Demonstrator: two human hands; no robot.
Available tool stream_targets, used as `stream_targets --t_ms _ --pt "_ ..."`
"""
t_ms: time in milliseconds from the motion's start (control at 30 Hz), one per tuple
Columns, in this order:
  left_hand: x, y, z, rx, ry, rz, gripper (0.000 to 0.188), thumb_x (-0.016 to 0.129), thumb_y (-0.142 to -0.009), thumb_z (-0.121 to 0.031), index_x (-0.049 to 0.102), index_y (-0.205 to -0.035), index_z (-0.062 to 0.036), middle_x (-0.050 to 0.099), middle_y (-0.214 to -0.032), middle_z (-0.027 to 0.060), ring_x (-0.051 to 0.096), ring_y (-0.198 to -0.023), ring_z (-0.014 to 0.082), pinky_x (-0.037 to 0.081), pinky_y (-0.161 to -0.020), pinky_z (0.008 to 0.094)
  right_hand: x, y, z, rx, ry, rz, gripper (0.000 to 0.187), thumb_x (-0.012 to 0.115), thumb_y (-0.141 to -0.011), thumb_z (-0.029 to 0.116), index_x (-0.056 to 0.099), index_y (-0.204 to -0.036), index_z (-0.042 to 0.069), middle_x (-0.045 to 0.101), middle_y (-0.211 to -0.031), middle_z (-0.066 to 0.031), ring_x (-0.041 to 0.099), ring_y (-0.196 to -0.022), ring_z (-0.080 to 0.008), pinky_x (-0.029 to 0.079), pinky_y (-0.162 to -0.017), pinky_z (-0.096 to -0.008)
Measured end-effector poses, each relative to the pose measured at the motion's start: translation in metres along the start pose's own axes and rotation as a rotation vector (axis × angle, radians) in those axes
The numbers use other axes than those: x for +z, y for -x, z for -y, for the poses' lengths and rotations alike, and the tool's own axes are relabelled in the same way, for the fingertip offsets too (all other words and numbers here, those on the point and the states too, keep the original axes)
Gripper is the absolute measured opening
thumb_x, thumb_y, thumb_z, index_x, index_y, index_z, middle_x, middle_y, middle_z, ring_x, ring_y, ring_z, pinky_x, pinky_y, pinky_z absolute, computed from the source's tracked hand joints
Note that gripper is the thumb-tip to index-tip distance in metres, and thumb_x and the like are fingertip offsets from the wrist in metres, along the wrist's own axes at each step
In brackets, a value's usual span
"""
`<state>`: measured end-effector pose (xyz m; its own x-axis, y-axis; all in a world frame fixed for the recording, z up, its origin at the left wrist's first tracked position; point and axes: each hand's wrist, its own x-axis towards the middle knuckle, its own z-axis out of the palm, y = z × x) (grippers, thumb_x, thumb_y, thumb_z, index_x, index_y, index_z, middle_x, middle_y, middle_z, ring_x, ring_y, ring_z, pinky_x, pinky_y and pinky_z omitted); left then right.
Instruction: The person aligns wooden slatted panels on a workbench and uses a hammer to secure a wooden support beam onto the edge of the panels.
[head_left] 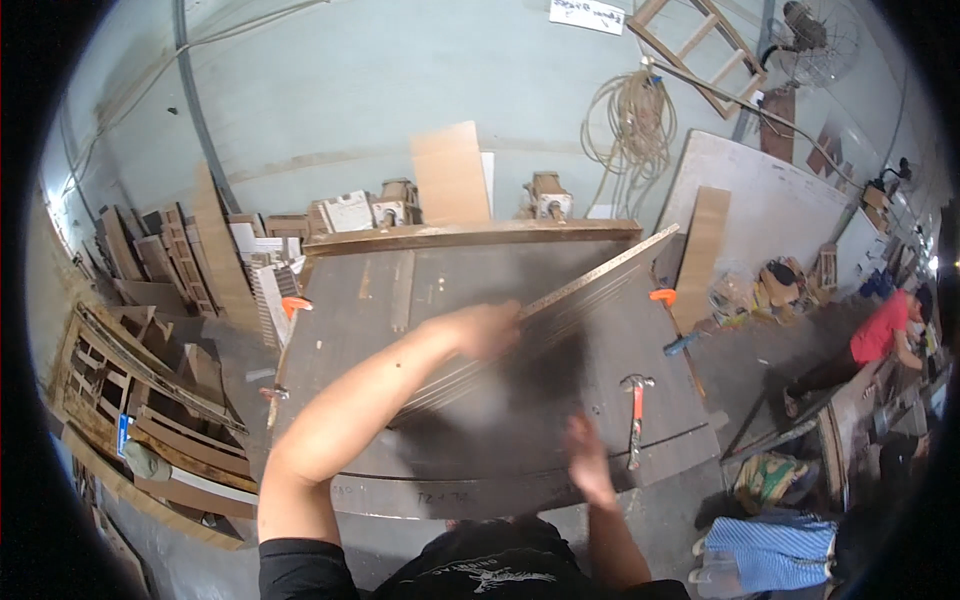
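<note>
My left hand (490, 330), smeared by motion, grips the upper edge of a dark-faced board (590, 300). This board stands tilted over a large dark worktable (340, 350), with its pale chipboard edge upward and fine lines along its face. Its right end rises higher than its left, and my forearm hides part of it. My right hand (590, 460) hovers by the table's near edge, blurred, with fingers stretched out and nothing seen in it. Just right of it lies a claw hammer (636, 425) with a red and black handle.
A wooden bar (470, 238) runs along the table's far edge, and orange clamps (663, 296) sit at its sides. A narrow strip (403, 290) lies on top. Stacked wooden frames (150, 400) stand left. At right, a person in red (880, 330) bends over boards.
</note>
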<state>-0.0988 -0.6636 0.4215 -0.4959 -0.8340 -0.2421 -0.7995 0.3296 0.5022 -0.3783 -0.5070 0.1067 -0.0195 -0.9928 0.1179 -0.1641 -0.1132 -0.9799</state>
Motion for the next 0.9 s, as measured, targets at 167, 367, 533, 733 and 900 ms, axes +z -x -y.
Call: stream_targets --t_ms 167,367,533,733,900 --pt "0.041 0.015 -0.039 0.218 -0.060 0.176 0.047 0.055 -0.098 -0.037 0.053 -0.132 -0.0056 0.062 -0.122 0.0267 0.058 -0.114 0.0454 0.046 -0.097 0.0493 0.102 0.025 0.201 0.324 -0.836 0.078 0.086 0.058 -0.100 0.037 0.002 -0.161 0.011 0.030 -0.157 -0.0162 0.036 -0.141 -0.0284 0.037 -0.109 -0.0462" --pt "0.095 0.000 0.003 0.417 0.310 0.218 0.044 0.054 -0.098 -0.044 0.060 -0.126 -0.0109 0.065 -0.118 0.0225 0.060 -0.112 0.0419 0.047 -0.098 0.0457 0.123 0.050 0.210 0.171 -0.571 -0.228 0.065 0.056 -0.090 0.007 0.030 -0.150 0.007 0.048 -0.138 -0.0104 0.048 -0.123 -0.0205 0.040 -0.101 -0.0317" --pt "0.164 0.006 0.170 -0.241 -0.159 -0.123 0.047 0.058 -0.094 -0.042 0.060 -0.131 -0.0143 0.052 -0.141 0.0162 0.052 -0.126 0.0379 0.043 -0.106 0.0496 0.104 0.060 0.153 0.390 -0.635 -0.478 0.048 0.052 -0.084 -0.001 0.051 -0.131 0.004 0.062 -0.114 -0.0071 0.059 -0.100 -0.0191 0.050 -0.083 -0.0328" --pt "0.261 0.047 0.227 -0.392 0.053 -0.177 0.061 0.068 -0.086 -0.043 0.054 -0.137 -0.0129 0.056 -0.134 0.0186 0.050 -0.128 0.0402 0.041 -0.108 0.0482 0.030 0.072 0.039 0.456 -0.400 -0.845 0.055 0.058 -0.090 0.016 0.043 -0.142 0.003 0.059 -0.120 -0.0125 0.053 -0.113 -0.0242 0.042 -0.101 -0.0371" --pt "0.309 0.076 0.198 -0.350 0.119 -0.178 0.059 0.073 -0.081 -0.041 0.058 -0.130 -0.0116 0.059 -0.126 0.0191 0.057 -0.119 0.0382 0.047 -0.100 0.0490 -0.027 0.096 0.030 0.463 -0.260 -0.993 0.058 0.056 -0.093 0.005 0.040 -0.148 -0.005 0.060 -0.128 -0.0126 0.059 -0.107 -0.0214 0.047 -0.094 -0.0319"
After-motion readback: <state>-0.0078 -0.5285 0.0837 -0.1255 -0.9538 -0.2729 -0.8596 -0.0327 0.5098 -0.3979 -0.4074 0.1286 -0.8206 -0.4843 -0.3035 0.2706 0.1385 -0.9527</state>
